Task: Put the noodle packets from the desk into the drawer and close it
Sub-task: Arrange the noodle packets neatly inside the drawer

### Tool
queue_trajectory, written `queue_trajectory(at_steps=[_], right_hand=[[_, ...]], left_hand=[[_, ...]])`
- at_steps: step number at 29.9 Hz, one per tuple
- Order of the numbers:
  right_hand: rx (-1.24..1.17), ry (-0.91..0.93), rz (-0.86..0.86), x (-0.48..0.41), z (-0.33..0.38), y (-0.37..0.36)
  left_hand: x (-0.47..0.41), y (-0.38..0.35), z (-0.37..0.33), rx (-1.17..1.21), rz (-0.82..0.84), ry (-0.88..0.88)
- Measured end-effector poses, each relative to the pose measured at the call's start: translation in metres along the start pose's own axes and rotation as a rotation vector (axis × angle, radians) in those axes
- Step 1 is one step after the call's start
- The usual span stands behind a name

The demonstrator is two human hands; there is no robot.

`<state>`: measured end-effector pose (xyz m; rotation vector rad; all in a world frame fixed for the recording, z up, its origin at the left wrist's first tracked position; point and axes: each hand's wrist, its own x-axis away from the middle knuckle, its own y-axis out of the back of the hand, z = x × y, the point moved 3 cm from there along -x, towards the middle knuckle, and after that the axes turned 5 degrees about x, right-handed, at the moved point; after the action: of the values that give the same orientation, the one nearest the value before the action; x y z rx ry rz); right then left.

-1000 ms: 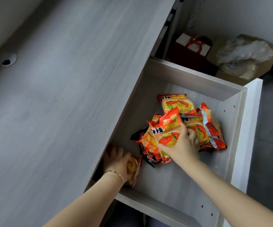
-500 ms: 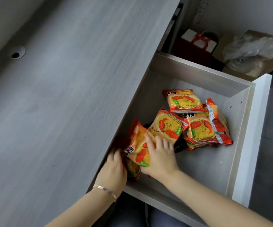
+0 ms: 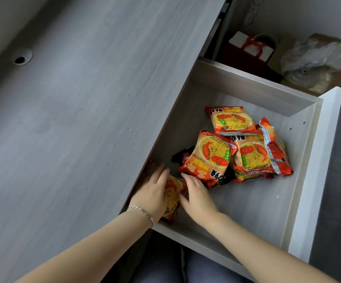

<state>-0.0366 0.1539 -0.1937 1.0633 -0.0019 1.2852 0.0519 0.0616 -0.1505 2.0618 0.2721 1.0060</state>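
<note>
The grey wooden drawer (image 3: 300,180) stands pulled out to the right of the desk top (image 3: 73,129). Several orange-red noodle packets (image 3: 245,148) lie heaped in its middle, with a dark packet (image 3: 181,156) partly under them. One more orange packet (image 3: 172,196) stands on edge in the drawer's near left corner. My left hand (image 3: 152,193) presses against its left side and my right hand (image 3: 198,197) against its right side, both with fingers extended. The desk edge hides part of that corner.
The drawer's white front panel (image 3: 320,170) is on the right. Behind the drawer sit a dark red gift bag (image 3: 247,52) and a cardboard box with crumpled plastic (image 3: 316,62). A round cable hole (image 3: 21,58) marks the desk top.
My right hand let go of the packet it laid on the heap and slid left to the corner packet. My left hand stayed at that corner.
</note>
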Motion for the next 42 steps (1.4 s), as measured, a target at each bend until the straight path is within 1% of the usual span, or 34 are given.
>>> queue_trajectory(at_steps=[3, 4, 5, 6, 9, 10, 11, 12, 13, 14, 15, 16, 17, 19, 22, 23, 25, 27, 29, 31, 33, 35, 37, 39, 42], right_hand=[[-0.301, -0.074, 0.078, -0.001, 0.002, -0.011], [-0.381, -0.086, 0.057, -0.001, 0.001, -0.009], [-0.408, -0.091, -0.01, -0.001, 0.0, -0.005], [-0.386, -0.088, -0.118, 0.001, -0.001, 0.002], [-0.282, -0.117, -0.513, 0.007, -0.002, 0.032], [-0.236, -0.135, -0.613, 0.006, -0.003, 0.044], [-0.148, -0.141, -0.648, 0.001, -0.004, 0.055], [-0.034, -0.127, -0.564, -0.008, -0.006, 0.063], [0.096, -0.094, -0.391, -0.02, -0.008, 0.07], [0.261, -0.05, -0.208, -0.031, -0.009, 0.076], [0.462, 0.01, -0.069, -0.041, -0.012, 0.082], [0.667, 0.078, 0.019, -0.048, -0.014, 0.089], [0.842, 0.135, 0.078, -0.054, -0.018, 0.093], [1.083, 0.209, 0.144, -0.061, -0.023, 0.097], [1.283, 0.371, 0.181, -0.062, -0.022, 0.098], [1.303, 0.427, 0.177, -0.06, -0.021, 0.098], [1.236, 0.45, 0.137, -0.05, -0.017, 0.098], [1.058, 0.397, 0.068, -0.032, -0.015, 0.094], [0.825, 0.29, 0.027, -0.012, -0.019, 0.087], [0.661, 0.147, 0.131, 0.007, -0.03, 0.076], [0.629, 0.076, 0.297, 0.021, -0.045, 0.061], [0.633, 0.052, 0.386, 0.026, -0.058, 0.046], [0.617, 0.038, 0.4, 0.023, -0.063, 0.035], [0.595, 0.057, 0.416, 0.018, -0.062, 0.027], [0.559, 0.121, 0.511, 0.017, -0.063, 0.02]], left_hand=[[-0.022, -0.007, -0.004, -0.147, 0.102, -0.091], [-0.028, -0.007, -0.004, -0.176, 0.133, -0.086], [-0.031, -0.008, -0.003, -0.208, 0.167, -0.066], [-0.033, -0.009, -0.003, -0.251, 0.208, -0.041], [-0.034, -0.014, 0.0, -0.427, 0.326, 0.009], [-0.033, -0.015, 0.0, -0.482, 0.336, 0.007], [-0.033, -0.016, 0.0, -0.516, 0.332, 0.003], [-0.034, -0.017, 0.001, -0.528, 0.324, -0.004], [-0.035, -0.018, 0.001, -0.523, 0.318, -0.013], [-0.037, -0.019, 0.002, -0.505, 0.314, -0.027], [-0.038, -0.019, 0.003, -0.477, 0.307, -0.042], [-0.04, -0.019, 0.004, -0.448, 0.297, -0.051], [-0.041, -0.019, 0.006, -0.421, 0.291, -0.051], [-0.042, -0.019, 0.008, -0.372, 0.295, -0.033], [-0.044, -0.019, 0.009, -0.332, 0.303, -0.023], [-0.043, -0.019, 0.009, -0.324, 0.303, -0.023], [-0.042, -0.019, 0.01, -0.315, 0.299, -0.023], [-0.04, -0.019, 0.011, -0.324, 0.284, -0.031], [-0.039, -0.019, 0.01, -0.33, 0.269, -0.045], [-0.039, -0.018, 0.009, -0.34, 0.264, -0.062], [-0.04, -0.018, 0.007, -0.344, 0.287, -0.062], [-0.041, -0.019, 0.006, -0.301, 0.331, -0.031], [-0.041, -0.019, 0.005, -0.297, 0.343, -0.023], [-0.041, -0.02, 0.005, -0.306, 0.347, -0.018], [-0.04, -0.02, 0.004, -0.295, 0.371, 0.007]])
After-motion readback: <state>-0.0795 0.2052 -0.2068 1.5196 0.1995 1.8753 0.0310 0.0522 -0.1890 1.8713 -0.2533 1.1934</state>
